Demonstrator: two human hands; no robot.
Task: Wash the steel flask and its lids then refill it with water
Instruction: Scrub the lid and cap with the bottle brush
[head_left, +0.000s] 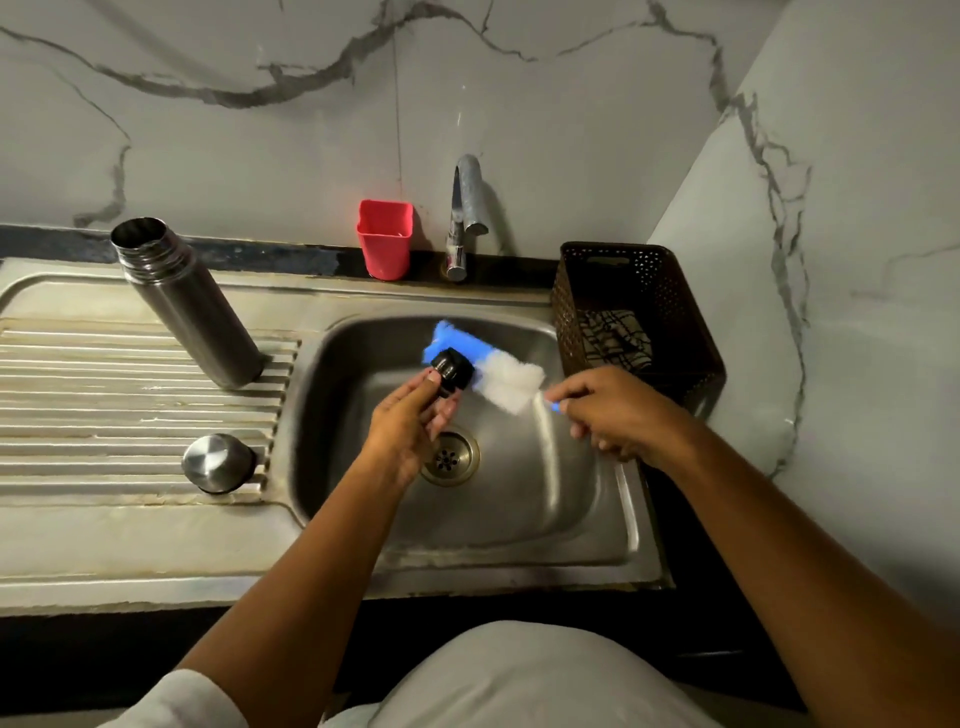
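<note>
The steel flask (187, 304) stands open on the ribbed drainboard, left of the sink basin (524, 493). Its steel outer lid (217, 462) sits mouth-down on the drainboard near the basin's left rim. Over the basin, my left hand (402, 428) pinches the black inner lid (453, 370) between thumb and fingers. My right hand (615, 413) grips the handle of a blue-and-white bottle brush (501, 378). The bristles lie against the black lid, and the brush looks blurred.
A tap (466, 208) rises behind the basin with no water running. A red plastic cup (384, 238) stands left of it. A dark perforated basket (631, 291) with a checked cloth inside sits at the basin's right. Marble walls close in behind and to the right.
</note>
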